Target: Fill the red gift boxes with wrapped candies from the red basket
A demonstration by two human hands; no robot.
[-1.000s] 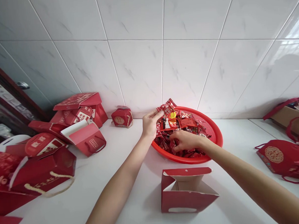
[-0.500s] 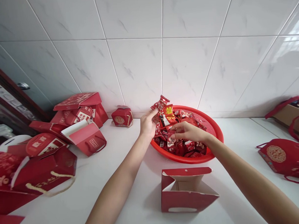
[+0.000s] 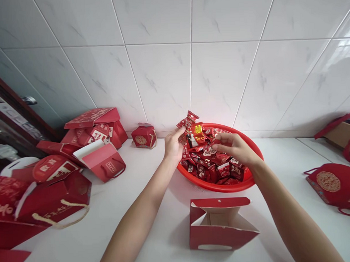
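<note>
My left hand (image 3: 174, 143) is closed around several red wrapped candies (image 3: 195, 133), held over the left rim of a red plastic basket (image 3: 258, 154). One of them carries a yellow character. My right hand (image 3: 232, 146) is closed over the basket, its thumb and fingers pinching a small red wrapped candy (image 3: 210, 149). More red candy packets (image 3: 217, 171) fill the basket beneath both hands. In front of the basket, between my forearms, an open red gift box (image 3: 224, 237) stands on the counter, its pale inside showing.
A pile of red gift boxes (image 3: 56, 194) with rope handles lies at the left. A small closed red box (image 3: 144, 136) stands by the tiled wall. At the right are a red box (image 3: 334, 184) with a gold emblem and a brown carton (image 3: 342, 137).
My right hand has moved up and to the right within the basket, with a candy between its fingers. The left hand stays in place with its candies.
</note>
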